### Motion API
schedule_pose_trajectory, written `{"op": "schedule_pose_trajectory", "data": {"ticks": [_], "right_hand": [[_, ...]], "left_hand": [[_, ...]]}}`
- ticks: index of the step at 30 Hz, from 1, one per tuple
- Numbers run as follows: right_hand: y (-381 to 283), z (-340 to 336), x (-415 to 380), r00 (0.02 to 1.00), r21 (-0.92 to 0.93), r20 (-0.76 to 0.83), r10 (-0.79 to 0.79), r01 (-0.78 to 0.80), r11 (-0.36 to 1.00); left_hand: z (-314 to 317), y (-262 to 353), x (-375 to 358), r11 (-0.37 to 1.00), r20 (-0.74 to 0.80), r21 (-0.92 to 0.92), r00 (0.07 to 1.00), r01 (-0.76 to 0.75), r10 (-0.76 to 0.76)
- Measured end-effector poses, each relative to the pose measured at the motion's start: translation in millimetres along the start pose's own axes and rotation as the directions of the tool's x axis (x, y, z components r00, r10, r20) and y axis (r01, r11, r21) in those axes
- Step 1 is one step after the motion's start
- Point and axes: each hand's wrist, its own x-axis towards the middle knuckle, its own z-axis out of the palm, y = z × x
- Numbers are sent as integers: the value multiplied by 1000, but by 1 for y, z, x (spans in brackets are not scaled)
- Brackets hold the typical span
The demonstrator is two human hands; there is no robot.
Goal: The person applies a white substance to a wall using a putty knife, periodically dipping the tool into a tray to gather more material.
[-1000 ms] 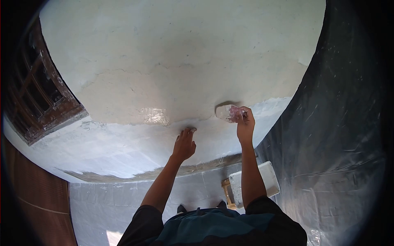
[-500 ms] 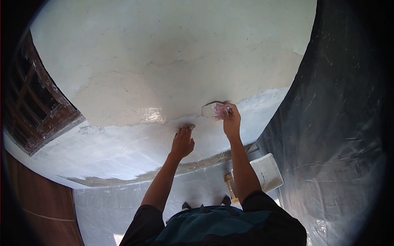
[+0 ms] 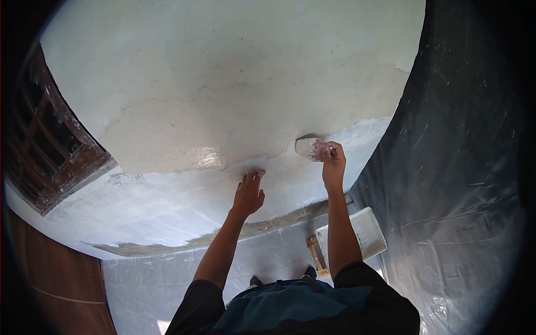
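Observation:
Against the wall [image 3: 223, 100], my right hand [image 3: 334, 167] grips a flat scraper [image 3: 312, 149] with whitish and reddish smears. The scraper's blade points left, at the line where the beige surface meets the white coating [image 3: 145, 195]. To its left, my left hand [image 3: 249, 192] touches the wall with its fingertips, fingers stretched up and thumb apart. The fingertips look whitish, and a small dark shadow lies by them; nothing clearly held shows there.
A brown framed window [image 3: 50, 134] is at the left. Dark plastic sheeting [image 3: 446, 167] hangs on the right. Below my right arm, a whitish tray [image 3: 368, 234] lies beside a wooden piece [image 3: 317, 255]. Grey covering [image 3: 167, 279] spreads over the floor around my feet.
My right hand has moved to the right along the wall with the scraper. My left hand has stayed in nearly the same place.

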Motion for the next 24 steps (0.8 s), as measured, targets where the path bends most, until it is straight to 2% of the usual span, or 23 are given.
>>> {"op": "schedule_pose_trajectory", "data": {"ticks": [2,4,8,9,10,13,16,17,20,21,24], "right_hand": [[0,5,-7,995,113,103,8,-19,993],[14,12,-9,983,-120,180,-24,46,992],[14,5,-3,999,93,-24,44,-42,995],[9,2,-3,993,96,-45,112,-107,990],[5,4,-3,993,101,-47,109,-104,990],[1,16,-7,995,39,104,2,-6,999],[14,7,3,999,43,15,49,-50,998],[10,2,-1,997,135,-17,81,-78,988],[6,2,-5,997,208,12,78,-79,975],[8,6,-4,997,117,40,59,-63,991],[22,7,-2,997,38,22,79,-80,996]], "left_hand": [[2,2,-2,1000,8,-1,1000,27,-27],[7,1,-3,1000,2,3,1000,21,-21],[1,2,-4,1000,23,-2,1000,12,-12],[1,1,-3,1000,18,3,1000,9,-9],[1,0,-3,1000,11,-10,1000,1,-1],[2,1,-3,999,30,-35,1000,-2,3],[1,3,-3,999,40,-52,999,1,1],[0,2,-2,998,33,-56,999,-7,8],[2,1,-2,996,22,-84,999,-23,25],[5,2,-2,996,33,-82,999,-28,31],[10,10,-2,996,37,-81,999,-34,38]]}}
